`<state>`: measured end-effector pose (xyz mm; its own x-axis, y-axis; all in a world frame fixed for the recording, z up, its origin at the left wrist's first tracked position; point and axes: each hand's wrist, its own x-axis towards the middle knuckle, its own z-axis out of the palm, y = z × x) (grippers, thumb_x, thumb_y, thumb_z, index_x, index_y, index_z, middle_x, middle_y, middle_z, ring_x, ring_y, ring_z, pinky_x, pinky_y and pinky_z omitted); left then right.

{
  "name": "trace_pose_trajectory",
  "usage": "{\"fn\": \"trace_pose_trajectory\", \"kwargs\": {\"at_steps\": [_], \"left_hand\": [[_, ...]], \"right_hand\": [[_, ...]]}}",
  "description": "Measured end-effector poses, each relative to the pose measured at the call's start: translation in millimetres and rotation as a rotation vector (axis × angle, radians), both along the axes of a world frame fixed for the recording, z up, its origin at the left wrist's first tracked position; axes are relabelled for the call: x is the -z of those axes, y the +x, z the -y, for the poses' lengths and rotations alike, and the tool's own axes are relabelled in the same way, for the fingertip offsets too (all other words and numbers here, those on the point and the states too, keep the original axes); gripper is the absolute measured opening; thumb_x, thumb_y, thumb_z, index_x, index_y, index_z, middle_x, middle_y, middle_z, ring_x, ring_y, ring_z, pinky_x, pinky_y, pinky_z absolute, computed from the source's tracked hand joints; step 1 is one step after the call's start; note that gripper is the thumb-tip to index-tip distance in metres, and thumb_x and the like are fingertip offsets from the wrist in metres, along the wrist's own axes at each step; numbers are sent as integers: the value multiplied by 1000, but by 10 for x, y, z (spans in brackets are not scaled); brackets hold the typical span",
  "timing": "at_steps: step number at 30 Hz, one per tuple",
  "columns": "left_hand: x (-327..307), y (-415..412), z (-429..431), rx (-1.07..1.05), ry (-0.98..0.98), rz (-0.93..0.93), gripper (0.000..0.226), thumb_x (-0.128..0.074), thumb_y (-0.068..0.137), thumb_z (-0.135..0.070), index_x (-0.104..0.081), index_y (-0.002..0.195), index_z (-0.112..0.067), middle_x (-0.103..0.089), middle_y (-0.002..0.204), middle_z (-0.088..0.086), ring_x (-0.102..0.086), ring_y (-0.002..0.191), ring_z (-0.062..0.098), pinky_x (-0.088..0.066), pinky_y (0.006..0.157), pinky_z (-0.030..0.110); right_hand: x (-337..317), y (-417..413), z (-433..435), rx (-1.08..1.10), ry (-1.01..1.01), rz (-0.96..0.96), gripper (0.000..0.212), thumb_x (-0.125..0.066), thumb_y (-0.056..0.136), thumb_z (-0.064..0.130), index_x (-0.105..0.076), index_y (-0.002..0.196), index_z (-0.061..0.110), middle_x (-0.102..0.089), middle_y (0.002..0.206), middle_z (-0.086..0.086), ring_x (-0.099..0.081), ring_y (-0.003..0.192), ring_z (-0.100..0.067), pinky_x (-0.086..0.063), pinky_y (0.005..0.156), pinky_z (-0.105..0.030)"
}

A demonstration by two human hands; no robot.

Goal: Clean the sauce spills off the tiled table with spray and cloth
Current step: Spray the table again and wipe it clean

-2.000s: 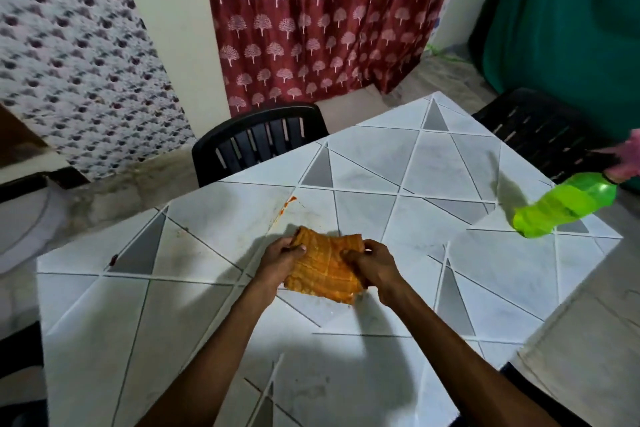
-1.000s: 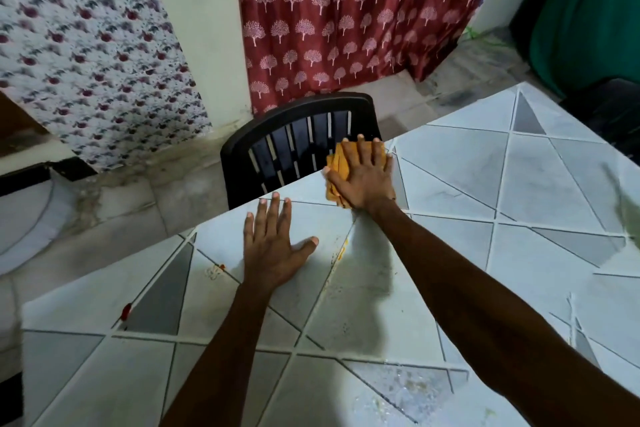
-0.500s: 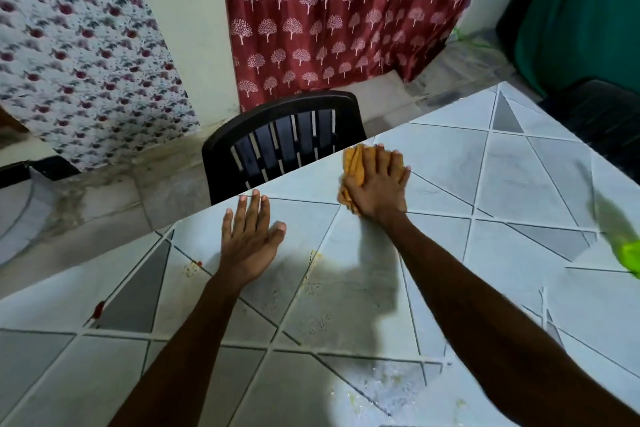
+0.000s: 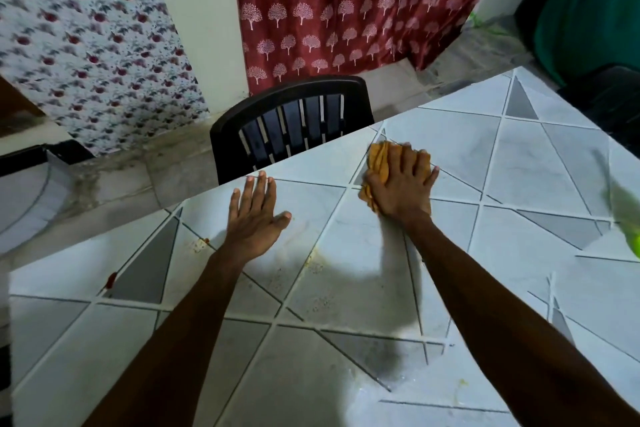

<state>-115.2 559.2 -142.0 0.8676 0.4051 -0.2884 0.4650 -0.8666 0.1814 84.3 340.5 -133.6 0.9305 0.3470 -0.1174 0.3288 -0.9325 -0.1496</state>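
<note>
Right hand (image 4: pixel 401 187): fingers straight, pressing the orange cloth (image 4: pixel 377 158) flat near the tabletop's (image 4: pixel 519 166) far edge.
Left hand (image 4: pixel 254 218): fingers spread on bare tile, holding nothing; a brace.
Unwiped: red blob (image 4: pixel 111 280), orange smear (image 4: pixel 202 243), yellowish specks (image 4: pixel 317 263).
Spray bottle (image 4: pixel 635 243): green blur, right edge.
Technique: even palm pressure, overlapping strokes toward the specks; turn to a clean fold.

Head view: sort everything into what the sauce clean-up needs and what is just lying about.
For the job: orange cloth under the right hand; left hand flat on the tiled table; red sauce spot; blurred green bottle at the right edge.
Just there: black chair; red curtain; green drape.
</note>
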Motion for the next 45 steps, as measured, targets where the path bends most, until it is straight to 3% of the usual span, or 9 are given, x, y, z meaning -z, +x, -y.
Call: {"fn": "trace_pose_trajectory", "kwargs": {"at_steps": [4, 8, 14, 21, 25, 30, 36, 40, 45], "left_hand": [[4, -20, -26, -16, 11, -7, 71, -21, 102, -53, 14, 155, -20, 28, 160, -2, 27, 147, 15, 16, 119, 40], [35, 24, 6, -26, 4, -7, 74, -22, 101, -56, 13, 156, -21, 28, 160, -2, 27, 147, 17, 17, 119, 41], [65, 9, 6, -27, 19, 62, 80, -23, 98, -63, 6, 157, -19, 19, 163, 1, 19, 150, 20, 16, 118, 41], [17, 10, 109, -103, 20, 67, 80, -33, 99, -57, 6, 157, -17, 17, 164, 2, 18, 150, 20, 13, 120, 42], [-18, 119, 410, -178, -32, 149, 82, -44, 97, -46, -3, 157, -8, 7, 165, 10, 8, 152, 23, 5, 123, 46], [106, 95, 558, -155, -14, 153, 95, -23, 84, -63, 5, 156, -8, 12, 164, 9, 12, 152, 23, 12, 119, 42], [117, 111, 496, -138, -4, 131, 89, -36, 95, -60, 1, 157, -7, 10, 164, 11, 10, 152, 26, 7, 121, 46], [63, 103, 533, -140, -6, 188, 89, -36, 92, -58, -8, 156, -2, 1, 164, 17, 1, 152, 32, 0, 121, 47], [-12, 28, 914, -94, -15, 254, 74, -42, 98, -42, -22, 151, 5, -10, 160, 28, -8, 150, 40, -9, 123, 48]], "right_hand": [[10, -793, -293, -406, 16, 19, 80, -25, 96, 68, -2, 162, 28, 3, 170, -5, 10, 155, -37, -3, 122, -61], [71, -1299, 537, -590, 17, 54, 74, -34, 96, 64, -16, 160, 34, -6, 170, 5, 2, 157, -26, -10, 122, -58], [67, -859, 1129, -127, 36, 52, 77, -25, 92, 69, -14, 160, 36, -9, 169, 6, -1, 157, -27, -3, 123, -58], [31, -1585, 1797, -370, 25, 48, 74, -36, 95, 62, -12, 160, 36, -2, 170, 8, 1, 157, -25, -14, 122, -60], [24, -991, 2020, -30, 14, 2, 79, -27, 91, 67, -14, 161, 33, -7, 169, 4, -5, 156, -30, -12, 121, -62], [28, 92, 1549, 234, 58, -11, 80, -30, 93, 69, -15, 159, 26, -14, 167, -8, -6, 152, -41, -14, 119, -63], [22, -546, 602, -369, 31, -15, 80, -22, 91, 67, -13, 161, 30, -9, 169, -2, 0, 155, -34, -12, 123, -56], [-60, -1327, 1342, -667, 79, -21, 77, -42, 92, 59, -12, 160, 39, -4, 170, 9, -1, 156, -24, -6, 125, -47], [-15, -692, 2093, -49, 19, 37, 80, -28, 87, 67, -23, 159, 31, -16, 168, 0, -10, 154, -34, -19, 118, -61]]}}
